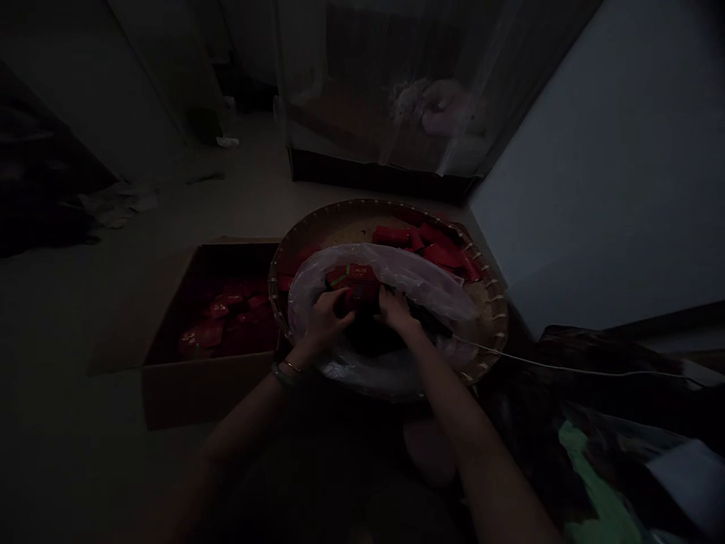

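- Round woven tray (334, 224); loose red packets (442, 245) toward far right side.
- Open cardboard box (209, 389), left of tray, more red packets inside.
- Translucent plastic bag (408, 264) on tray, mouth spread.
- 2 hands: left hand (328, 321) pinching red packet bundle (362, 278) at bag mouth; right hand (395, 308) beside bundle, grip too dark to tell.
- Thin white cord (544, 363), running right.

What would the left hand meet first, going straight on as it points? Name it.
Most likely the red packets inside the plastic bag, just ahead of the left hand; dim light leaves depth, and whether they already touch, unclear.
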A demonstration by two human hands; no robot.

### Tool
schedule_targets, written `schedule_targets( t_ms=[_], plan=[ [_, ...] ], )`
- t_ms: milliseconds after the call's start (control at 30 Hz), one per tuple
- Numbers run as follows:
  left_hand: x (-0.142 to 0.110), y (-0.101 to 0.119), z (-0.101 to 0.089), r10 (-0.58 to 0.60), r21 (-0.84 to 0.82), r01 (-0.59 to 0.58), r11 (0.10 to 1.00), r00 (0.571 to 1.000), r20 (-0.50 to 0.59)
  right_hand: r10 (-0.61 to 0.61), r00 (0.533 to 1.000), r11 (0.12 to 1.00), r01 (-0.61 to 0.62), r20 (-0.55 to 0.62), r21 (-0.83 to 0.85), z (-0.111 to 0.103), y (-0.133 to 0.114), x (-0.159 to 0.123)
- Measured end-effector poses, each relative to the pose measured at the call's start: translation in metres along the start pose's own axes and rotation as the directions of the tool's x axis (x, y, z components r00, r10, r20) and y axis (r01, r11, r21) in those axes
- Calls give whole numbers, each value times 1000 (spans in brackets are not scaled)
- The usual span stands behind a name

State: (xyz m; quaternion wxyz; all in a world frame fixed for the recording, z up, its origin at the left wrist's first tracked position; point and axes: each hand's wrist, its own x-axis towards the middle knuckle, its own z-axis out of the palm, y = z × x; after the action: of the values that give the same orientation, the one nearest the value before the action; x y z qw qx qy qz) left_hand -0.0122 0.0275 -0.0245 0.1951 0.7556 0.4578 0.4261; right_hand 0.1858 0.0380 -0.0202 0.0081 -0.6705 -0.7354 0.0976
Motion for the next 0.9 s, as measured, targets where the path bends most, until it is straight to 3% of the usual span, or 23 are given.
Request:
schedule_targets(
  t_ms=[133, 333, 467, 533, 633, 800, 900],
  plan=[
    [-1, 1, 0, -12, -12, 12, 1000, 1000, -5, -73, 996, 997, 72, 43, 19, -6, -6, -2],
    [0, 4, -1, -13, -21, 13, 1000, 1000, -5, -213, 970, 974, 202, 121, 98, -7, -9, -45],
    [-1, 2, 0, 4, -38, -4, 999, 1000, -12, -164, 980, 978, 147, 109, 149, -1, 1, -64],
    [-1, 0, 1, 7, -39, -8, 999, 1000, -11, -103, 986, 984, 82, 132, 158, 4, 0, -65],
    [-1, -1, 2, 6, -35, -6, 999, 1000, -20, -104, 983, 977, 72, 151, 202, 8, -12, -57],
    [-1, 1, -1, -14, -57, 11, 998, 999, -52, -250, 965, 937, 222, 74, 268, 3, -37, -43],
    [-1, 1, -1, -33, -49, 29, 998, 997, -70, -340, 932, 927, 308, 130, 216, -1, -42, -42]
  ],
)
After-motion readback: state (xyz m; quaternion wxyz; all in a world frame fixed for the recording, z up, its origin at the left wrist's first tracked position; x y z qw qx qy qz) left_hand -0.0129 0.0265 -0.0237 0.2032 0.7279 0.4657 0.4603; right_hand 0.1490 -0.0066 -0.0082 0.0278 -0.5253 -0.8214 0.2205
